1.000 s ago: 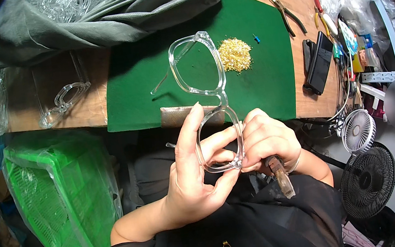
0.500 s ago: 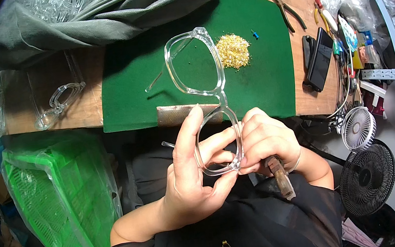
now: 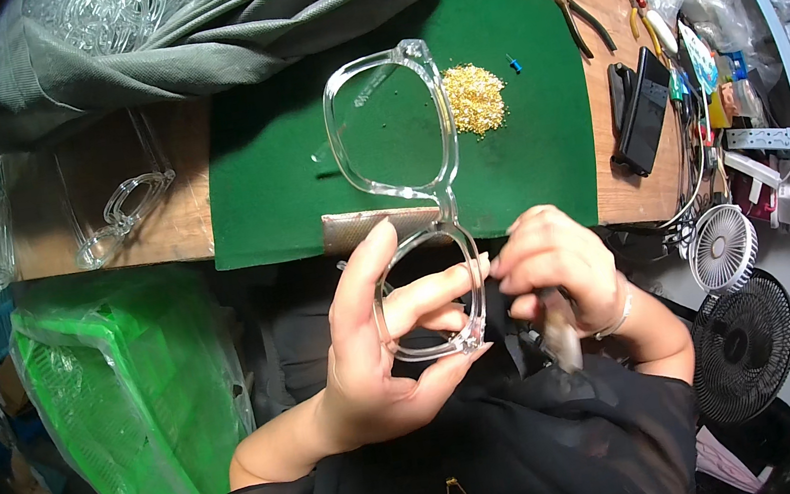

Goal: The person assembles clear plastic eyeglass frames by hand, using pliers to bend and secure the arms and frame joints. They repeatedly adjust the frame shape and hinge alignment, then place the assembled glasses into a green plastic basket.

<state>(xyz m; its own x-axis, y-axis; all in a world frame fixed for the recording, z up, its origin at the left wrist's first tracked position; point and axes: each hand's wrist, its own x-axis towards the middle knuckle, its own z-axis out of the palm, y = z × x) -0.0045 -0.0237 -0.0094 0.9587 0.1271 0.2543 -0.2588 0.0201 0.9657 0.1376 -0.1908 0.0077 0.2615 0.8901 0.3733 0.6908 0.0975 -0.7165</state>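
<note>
A clear plastic eyeglasses frame [image 3: 450,163] stands on end above the front edge of the green mat [image 3: 274,173]. My left hand [image 3: 379,350] is closed on its lower rim, thumb and fingers around and through that lens opening. The frame's temples show only in part behind it. Just right of the rim, apart from it, is my right hand [image 3: 558,259], slightly blurred. Its fingers curl round a tool with a worn brownish handle [image 3: 560,330]; the tool's working end is hidden. A heap of tiny gold-coloured pieces [image 3: 475,99] lies on the mat, with a small blue pin [image 3: 514,63] beside it.
A patterned block [image 3: 352,231] sits at the mat's front edge. Pliers [image 3: 574,14], a black phone [image 3: 641,116] and cables lie to the right, near a white fan [image 3: 721,249]. More clear frames [image 3: 122,209] and a green crate [image 3: 126,416] are at left; grey cloth [image 3: 187,59] lies behind.
My right hand has drawn away from the frame's lower rim, to the right, still holding the tool. The frame stays in my left hand, tilted slightly differently.
</note>
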